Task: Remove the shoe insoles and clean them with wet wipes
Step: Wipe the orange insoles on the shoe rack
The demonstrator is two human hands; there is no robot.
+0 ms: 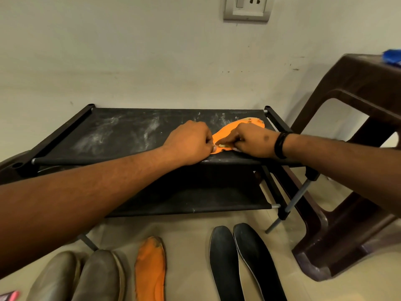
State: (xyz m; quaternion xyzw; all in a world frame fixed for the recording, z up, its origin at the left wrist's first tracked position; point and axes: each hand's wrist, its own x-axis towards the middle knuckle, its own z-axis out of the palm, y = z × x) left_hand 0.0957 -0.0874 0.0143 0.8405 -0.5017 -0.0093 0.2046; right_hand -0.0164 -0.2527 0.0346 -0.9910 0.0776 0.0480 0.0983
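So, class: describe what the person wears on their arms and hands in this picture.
Both forearms are bare, with no sleeves in view. The right wrist carries a black band, which looks like several strands or a bracelet. The left hand and right hand wear no gloves, and no rings show.

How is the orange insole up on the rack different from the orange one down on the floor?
The orange insole on the rack lies on the black top shelf, partly covered by both hands; the orange insole on the floor lies untouched beside the grey shoes. The rack one's far end looks ragged; the floor one's toe is dark with dirt. Both are the same orange.
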